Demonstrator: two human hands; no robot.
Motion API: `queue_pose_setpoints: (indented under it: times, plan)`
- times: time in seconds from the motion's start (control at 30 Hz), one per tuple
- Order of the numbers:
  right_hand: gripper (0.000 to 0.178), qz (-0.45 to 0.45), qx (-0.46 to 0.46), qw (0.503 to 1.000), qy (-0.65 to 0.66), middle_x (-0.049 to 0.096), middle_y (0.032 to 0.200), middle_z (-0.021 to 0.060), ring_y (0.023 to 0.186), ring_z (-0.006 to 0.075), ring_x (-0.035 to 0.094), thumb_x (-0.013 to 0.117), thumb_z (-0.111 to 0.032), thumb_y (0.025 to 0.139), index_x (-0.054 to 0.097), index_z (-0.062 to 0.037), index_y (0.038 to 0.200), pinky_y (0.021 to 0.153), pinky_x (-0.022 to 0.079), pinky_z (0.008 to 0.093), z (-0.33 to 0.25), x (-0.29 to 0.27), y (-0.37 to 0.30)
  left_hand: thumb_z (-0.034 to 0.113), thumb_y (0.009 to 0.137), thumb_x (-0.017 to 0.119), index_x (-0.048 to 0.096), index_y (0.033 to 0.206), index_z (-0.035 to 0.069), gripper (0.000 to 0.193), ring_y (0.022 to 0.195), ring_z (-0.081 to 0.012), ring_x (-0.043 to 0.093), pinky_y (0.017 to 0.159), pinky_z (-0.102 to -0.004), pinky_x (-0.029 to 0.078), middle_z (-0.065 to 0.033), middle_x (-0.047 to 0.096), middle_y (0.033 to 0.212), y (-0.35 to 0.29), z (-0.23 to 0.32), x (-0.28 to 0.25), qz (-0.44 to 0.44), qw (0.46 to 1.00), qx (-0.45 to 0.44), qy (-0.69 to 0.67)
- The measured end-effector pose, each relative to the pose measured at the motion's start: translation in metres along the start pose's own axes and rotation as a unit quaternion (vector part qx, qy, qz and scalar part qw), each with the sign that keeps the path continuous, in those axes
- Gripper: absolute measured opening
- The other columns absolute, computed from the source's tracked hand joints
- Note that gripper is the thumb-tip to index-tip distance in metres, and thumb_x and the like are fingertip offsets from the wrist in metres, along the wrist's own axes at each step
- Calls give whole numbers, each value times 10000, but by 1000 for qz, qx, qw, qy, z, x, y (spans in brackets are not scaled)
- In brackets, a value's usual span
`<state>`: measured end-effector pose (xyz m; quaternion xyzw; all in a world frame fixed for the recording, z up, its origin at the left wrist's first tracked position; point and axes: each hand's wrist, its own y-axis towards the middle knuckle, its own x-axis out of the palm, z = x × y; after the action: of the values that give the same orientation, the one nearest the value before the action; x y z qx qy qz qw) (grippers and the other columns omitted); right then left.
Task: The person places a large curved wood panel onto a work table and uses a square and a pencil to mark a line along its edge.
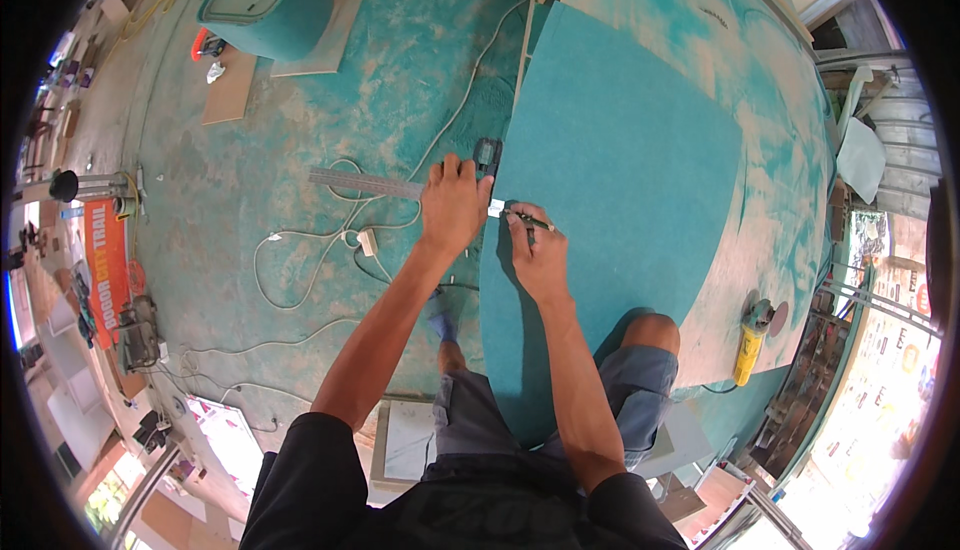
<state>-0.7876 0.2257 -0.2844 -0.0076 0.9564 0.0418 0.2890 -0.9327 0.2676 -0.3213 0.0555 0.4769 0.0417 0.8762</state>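
My left hand (455, 200) is closed on a combination square at the left edge of a large teal board (620, 150). The square's steel rule (365, 183) sticks out to the left past the board, over the floor. Its dark head (488, 154) shows just beyond my fingers, along the board's edge. Close beside it, my right hand (540, 255) pinches a thin dark pencil (533, 222). The pencil's tip is near the short bright end of the rule (496, 208) that lies on the board; whether they touch I cannot tell.
A yellow angle grinder (748, 350) lies right of the board on the pale, teal-stained worktop (715, 305). Left of the board, a white cable (300, 295) loops over the stained floor with a socket block (368, 242). A teal tub (275, 15) stands at the far left.
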Motion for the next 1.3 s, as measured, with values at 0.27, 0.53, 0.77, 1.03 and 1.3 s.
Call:
queue_pose_setpoints:
  times: [0.27, 0.53, 0.77, 1.03, 1.3]
  plan:
    - [151, -14, 26, 1000, 1, 664, 767, 120, 607, 198, 621, 577, -101, 955, 652, 17, 1013, 593, 482, 315, -4, 0, 5, 204, 899, 642, 596, 986, -38, 261, 914, -400, 543, 781, -485, 472, -196, 545, 1020, 6, 1, 0, -16, 1000, -2, -8]
    - [171, -12, -4, 1000, -16, 686, 908, 130, 644, 217, 634, 566, -94, 964, 650, 52, 938, 596, 494, 323, 2, -7, 21, 228, 905, 634, 602, 957, -27, 262, 931, -373, 540, 790, -454, 484, -181, 541, 1033, 23, 5, 12, -10, 1000, 16, -4]
    - [145, -4, 14, 1000, 10, 684, 878, 126, 635, 219, 620, 569, -79, 958, 645, 45, 969, 581, 484, 317, 11, -5, 23, 205, 908, 632, 595, 959, -37, 250, 896, -382, 534, 772, -467, 479, -186, 524, 1005, 30, 7, 13, -15, 999, 30, -16]
    - [110, 18, -16, 999, 23, 649, 764, 116, 565, 197, 580, 576, -58, 948, 633, 29, 985, 581, 468, 302, 18, -1, 33, 203, 908, 631, 595, 946, -41, 249, 907, -396, 540, 777, -479, 476, -201, 533, 1008, 38, 8, 12, -18, 999, 33, -25]
    - [114, 4, -12, 1000, 23, 574, 641, 77, 516, 160, 521, 575, -76, 955, 633, 13, 994, 546, 439, 292, 16, -5, 48, 181, 912, 628, 583, 1024, -68, 277, 912, -428, 528, 780, -508, 466, -221, 534, 1020, 48, 6, 14, -23, 999, 26, -33]
